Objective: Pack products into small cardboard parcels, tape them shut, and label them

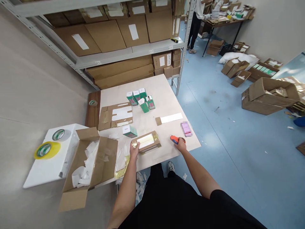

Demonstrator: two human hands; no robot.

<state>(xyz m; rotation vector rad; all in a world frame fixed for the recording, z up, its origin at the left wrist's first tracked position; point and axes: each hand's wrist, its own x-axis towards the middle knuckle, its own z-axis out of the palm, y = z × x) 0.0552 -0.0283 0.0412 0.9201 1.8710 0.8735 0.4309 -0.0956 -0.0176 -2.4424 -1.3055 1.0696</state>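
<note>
A small taped cardboard parcel (147,142) with a white label lies near the front edge of the pale table (164,92). My left hand (134,149) grips the parcel's left end. My right hand (180,144) is closed on an orange tape dispenser (175,139) resting on the table to the parcel's right. A green and white carton (129,130) lies just behind the parcel. Several more green cartons (140,99) stand grouped farther back.
An open cardboard box (89,165) with white paper sits at my left, beside tape rolls (47,149) on a white board. Flattened cardboard (116,116), a white strip (171,118) and a pink item (186,128) lie on the table. Shelving (114,55) holds boxes behind. Another person (195,25) stands far back.
</note>
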